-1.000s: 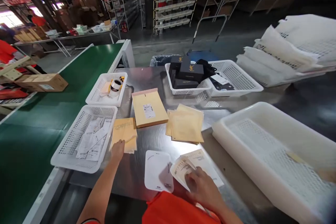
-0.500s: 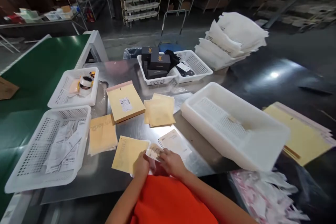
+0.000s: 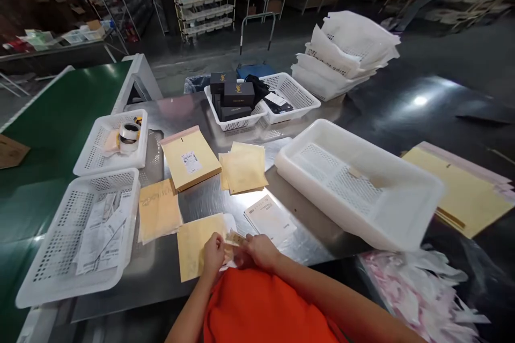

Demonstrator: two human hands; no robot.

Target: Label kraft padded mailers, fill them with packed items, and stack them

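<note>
Two hands meeting right in front of the person's red top (image 3: 261, 308). The right hand (image 3: 262, 250) has the edge of a printed slip (image 3: 236, 237) pinched in its fingers, while the left hand (image 3: 214, 252) is curled by the slip's other end, over the right side of a yellow envelope (image 3: 193, 249). Honestly can't tell if the left is gripping slip, envelope or nothing.

My guess: the slip's pinched by its edge to leave its face free. The envelope lies flat near the front of the metal tabletop (image 3: 201, 203), probably there so both hands reach it easily. Same logic for the stack of printed sheets (image 3: 271, 222) just beyond the right hand, and the pale yellow envelopes (image 3: 245, 167) farther back.

Looks-wise, the slip is small, cream-coloured, with dark print too blurry to read, partly hidden by fingers. Envelope's plain pale yellow, square-cornered, pretty flat.
</note>
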